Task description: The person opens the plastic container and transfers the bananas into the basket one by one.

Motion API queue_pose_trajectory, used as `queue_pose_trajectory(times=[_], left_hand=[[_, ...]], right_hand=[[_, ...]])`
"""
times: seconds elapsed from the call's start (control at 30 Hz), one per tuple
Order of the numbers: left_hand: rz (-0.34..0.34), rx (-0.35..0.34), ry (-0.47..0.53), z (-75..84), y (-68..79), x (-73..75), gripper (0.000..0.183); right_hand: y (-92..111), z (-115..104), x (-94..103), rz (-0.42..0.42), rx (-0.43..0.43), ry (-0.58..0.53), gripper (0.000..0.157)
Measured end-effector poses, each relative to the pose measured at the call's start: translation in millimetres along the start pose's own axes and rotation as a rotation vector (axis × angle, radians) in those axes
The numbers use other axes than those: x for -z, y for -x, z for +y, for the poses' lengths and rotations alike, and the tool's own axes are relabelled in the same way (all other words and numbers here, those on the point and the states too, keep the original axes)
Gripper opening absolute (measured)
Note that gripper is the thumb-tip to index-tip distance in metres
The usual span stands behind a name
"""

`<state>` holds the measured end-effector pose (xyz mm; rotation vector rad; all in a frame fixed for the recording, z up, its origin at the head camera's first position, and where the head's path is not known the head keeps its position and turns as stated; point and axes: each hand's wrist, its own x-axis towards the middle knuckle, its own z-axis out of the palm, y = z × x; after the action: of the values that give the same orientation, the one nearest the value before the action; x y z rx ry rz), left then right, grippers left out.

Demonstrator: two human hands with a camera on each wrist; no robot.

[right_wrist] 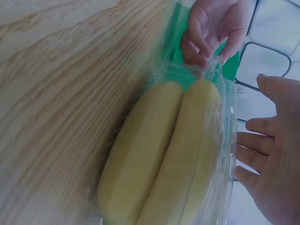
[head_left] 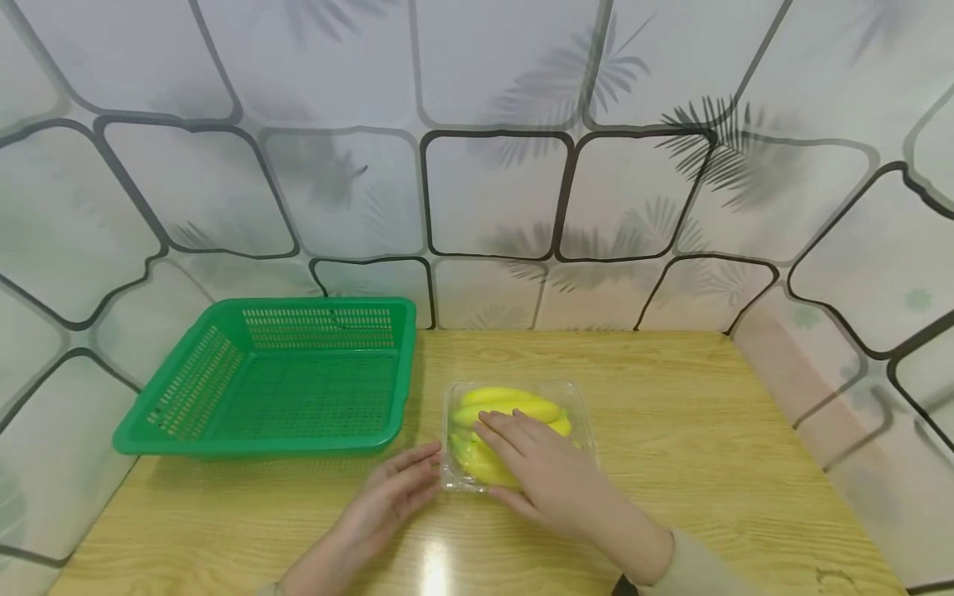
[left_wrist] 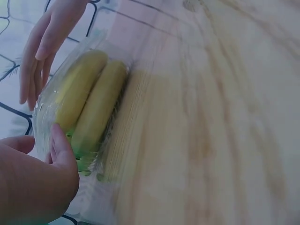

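Several yellow bananas (head_left: 488, 472) with green tips lie inside a clear plastic box (head_left: 585, 414), whose lid covers them. My right hand (head_left: 547, 476) is spread above the box with its fingers nearly straight. In the right wrist view the right fingers (right_wrist: 260, 140) reach toward the lid side, with nothing gripped between them. At the box's left end is my left hand (head_left: 391, 497), its palm turned toward the box and fingers loosely extended. Its fingertips (left_wrist: 58, 138) touch the end wall near the green banana tips.
A green plastic basket (head_left: 257, 448) with slotted walls stands left of the box, near the back of the wooden table (head_left: 656, 389). A patterned sheet (head_left: 492, 194) rises behind and along both sides of the table.
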<state>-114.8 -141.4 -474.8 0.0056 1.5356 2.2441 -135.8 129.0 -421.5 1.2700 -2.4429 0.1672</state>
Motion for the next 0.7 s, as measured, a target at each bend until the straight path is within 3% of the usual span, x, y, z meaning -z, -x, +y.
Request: queue_pose_trajectory(times=[0.7], left_hand=[[-0.021,0.056,0.078,-7.5,-4.5,-2.9,0.07]], right_hand=[[-22,-14,-18.8,-0.001,0.032,0.003,0.064]])
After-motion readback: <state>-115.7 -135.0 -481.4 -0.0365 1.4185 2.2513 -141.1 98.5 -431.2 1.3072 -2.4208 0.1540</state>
